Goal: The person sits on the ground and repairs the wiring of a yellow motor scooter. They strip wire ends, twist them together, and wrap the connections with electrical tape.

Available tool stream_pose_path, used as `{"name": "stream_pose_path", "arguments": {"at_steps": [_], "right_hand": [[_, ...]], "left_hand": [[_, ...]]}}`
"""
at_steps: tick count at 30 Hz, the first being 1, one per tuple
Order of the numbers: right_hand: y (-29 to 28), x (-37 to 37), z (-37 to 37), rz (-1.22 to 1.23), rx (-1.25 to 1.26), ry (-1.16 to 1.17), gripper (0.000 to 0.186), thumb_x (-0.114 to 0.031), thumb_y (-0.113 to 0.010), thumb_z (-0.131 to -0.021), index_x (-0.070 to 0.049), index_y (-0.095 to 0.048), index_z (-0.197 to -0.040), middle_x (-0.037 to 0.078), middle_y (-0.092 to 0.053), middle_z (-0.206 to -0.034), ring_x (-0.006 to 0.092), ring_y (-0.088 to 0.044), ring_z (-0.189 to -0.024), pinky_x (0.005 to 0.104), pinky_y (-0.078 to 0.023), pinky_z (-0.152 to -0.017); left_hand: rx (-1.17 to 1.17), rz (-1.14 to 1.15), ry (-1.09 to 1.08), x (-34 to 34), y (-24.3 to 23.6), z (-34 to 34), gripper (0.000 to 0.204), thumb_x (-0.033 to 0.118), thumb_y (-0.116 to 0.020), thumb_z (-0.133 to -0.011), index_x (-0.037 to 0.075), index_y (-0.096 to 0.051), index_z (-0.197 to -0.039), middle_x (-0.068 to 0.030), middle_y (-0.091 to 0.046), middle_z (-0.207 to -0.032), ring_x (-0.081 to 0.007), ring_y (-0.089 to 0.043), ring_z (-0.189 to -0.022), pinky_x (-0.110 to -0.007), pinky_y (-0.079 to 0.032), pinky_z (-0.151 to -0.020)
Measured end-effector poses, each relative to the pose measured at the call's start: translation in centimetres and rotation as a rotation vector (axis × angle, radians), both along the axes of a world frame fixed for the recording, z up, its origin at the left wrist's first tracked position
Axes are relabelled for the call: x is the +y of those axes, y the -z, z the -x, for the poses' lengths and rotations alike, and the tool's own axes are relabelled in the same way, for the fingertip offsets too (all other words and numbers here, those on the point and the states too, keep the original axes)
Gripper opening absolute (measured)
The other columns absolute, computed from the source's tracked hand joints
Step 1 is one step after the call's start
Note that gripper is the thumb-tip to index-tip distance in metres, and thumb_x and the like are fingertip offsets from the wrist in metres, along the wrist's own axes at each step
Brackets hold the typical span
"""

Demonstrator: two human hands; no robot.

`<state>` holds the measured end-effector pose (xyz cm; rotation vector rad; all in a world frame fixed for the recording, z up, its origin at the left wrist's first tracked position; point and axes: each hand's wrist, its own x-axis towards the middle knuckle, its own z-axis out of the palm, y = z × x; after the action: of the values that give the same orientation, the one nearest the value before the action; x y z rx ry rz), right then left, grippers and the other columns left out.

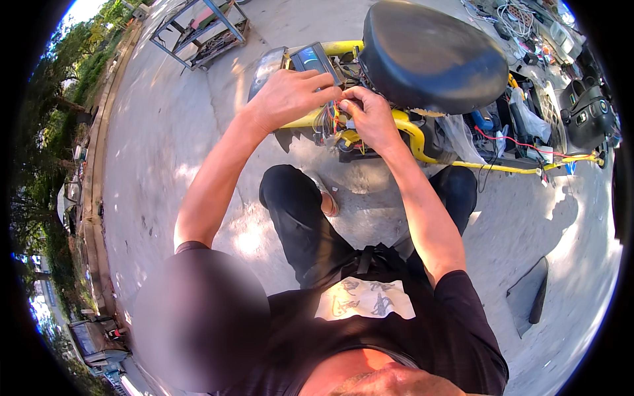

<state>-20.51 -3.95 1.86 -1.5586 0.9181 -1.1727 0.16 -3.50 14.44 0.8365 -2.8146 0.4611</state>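
Note:
My left hand [297, 99] reaches over a yellow frame [416, 138], fingers curled and pinched at a bunch of thin coloured wires [327, 122]. Just beside it, my right hand [368, 119] pinches at the same wires with thumb and forefinger. The two hands' fingertips nearly meet, and what exactly lies between them is too small to make out. A dark panel [312, 58] with a blue patch sits behind my left hand. A large black padded seat [432, 56] rests on the frame above my right hand.
A metal trolley [198, 36] stands at the back left. Cables, plastic bags and parts crowd the frame's right side, near a black case [581, 112]. A dark flat sheet [528, 297] lies at lower right. A curb [99, 198] and greenery run along the left.

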Motion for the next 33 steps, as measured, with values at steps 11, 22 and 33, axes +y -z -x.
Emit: {"name": "stream_pose_path", "arguments": {"at_steps": [11, 22, 33], "right_hand": [[-0.3, 0.4, 0.5, -0.045, -0.059, 0.065, 0.019, -0.012, -0.07, -0.101, 0.003, -0.075, -0.113, 0.015, -0.081, -0.101, 0.0209, -0.076, -0.092, 0.037, -0.058, -0.085], [-0.3, 0.5, 0.3, -0.126, -0.095, 0.075, 0.019, -0.013, -0.07, -0.103, 0.004, -0.076, -0.111, 0.009, -0.08, -0.098, 0.013, -0.074, -0.09, 0.031, -0.059, -0.082], [0.5, 0.9, -0.4, -0.011, -0.148, 0.128, 0.012, -0.008, -0.069, -0.102, 0.001, -0.075, -0.109, 0.009, -0.078, -0.096, 0.0152, -0.073, -0.088, 0.0338, -0.058, -0.083]], "left_hand": [[0.366, -0.392, -0.463, -0.6, 1.6, 1.9, 0.014, 0.021, -0.073, -0.098, 0.008, -0.076, -0.102, -0.0055, -0.071, -0.086, -0.028, -0.07, -0.078, -0.045, -0.054, -0.07], [0.664, 0.192, -0.43, 3.9, 8.8, 4.1, 0.022, 0.027, -0.083, -0.093, 0.012, -0.075, -0.107, -0.0019, -0.074, -0.089, -0.0254, -0.073, -0.067, -0.036, -0.054, -0.055], [1.427, -1.116, -0.669, 3.5, 7.8, 5.0, 0.024, 0.021, -0.064, -0.107, 0.004, -0.072, -0.093, 0.0016, -0.059, -0.069, -0.0127, -0.05, -0.051, -0.03, -0.037, -0.048]]}}
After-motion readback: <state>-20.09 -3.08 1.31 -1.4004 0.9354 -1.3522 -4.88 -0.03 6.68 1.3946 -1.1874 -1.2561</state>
